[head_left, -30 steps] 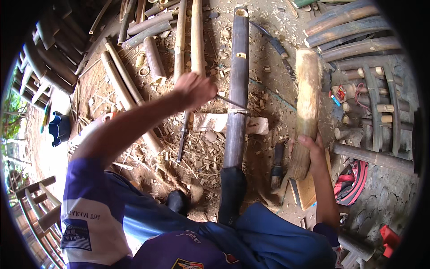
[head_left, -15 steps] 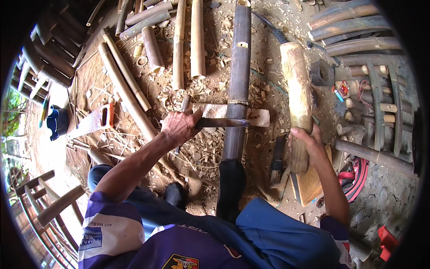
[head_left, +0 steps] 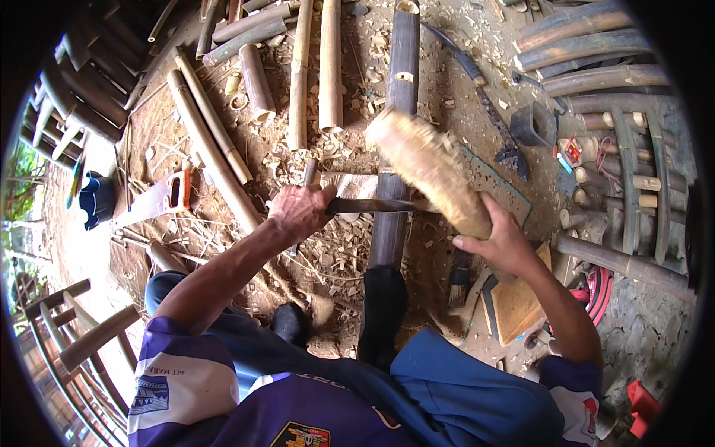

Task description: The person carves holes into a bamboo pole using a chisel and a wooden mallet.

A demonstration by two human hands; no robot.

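Note:
Gripped in my left hand point(head_left: 298, 207) is a knife point(head_left: 376, 205), its long dark blade lying across a dark bamboo pole point(head_left: 401, 134). My right hand point(head_left: 500, 237) is closed around the near end of a thick wooden club point(head_left: 432, 171). The club's pale, frayed far end is smeared by motion and slants over the pole, above the blade tip. The club hides the tip, so I cannot tell whether they touch. Farther up the pole a small notch shows. My black-covered foot point(head_left: 383, 305) is against the pole's near end.
Wood chips and several bamboo lengths point(head_left: 331, 67) cover the ground ahead. A handsaw point(head_left: 156, 201) lies left. Brushes point(head_left: 459, 279) and a wooden board point(head_left: 518, 305) are near my right hand. Bamboo frames point(head_left: 644, 179) stand at the right, with a grey container point(head_left: 534, 123) beside them.
My right hand has swung the club from upright at the right over to the left, above the knife and pole. My left hand and the knife stay nearly still.

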